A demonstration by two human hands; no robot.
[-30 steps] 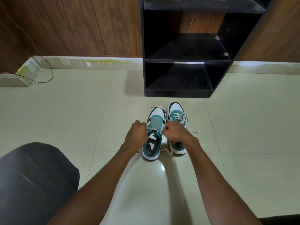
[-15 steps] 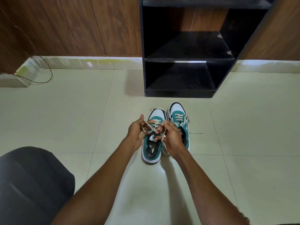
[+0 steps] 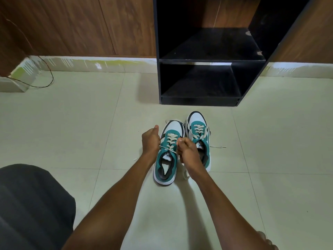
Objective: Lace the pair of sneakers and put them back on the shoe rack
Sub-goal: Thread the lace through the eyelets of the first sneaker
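left hand fisted, right hand fisted

Both hands, left and right, fisted on near sneaker's lace.

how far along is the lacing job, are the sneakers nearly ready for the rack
Partly. Both sneakers show criss-crossed laces, but the right sneaker has a loose lace end trailing on the floor. In hand: the left hand and right hand pull a lace taut across the left sneaker near its top. Left: finish both, then move them to the shoe rack, whose visible shelves hold nothing.
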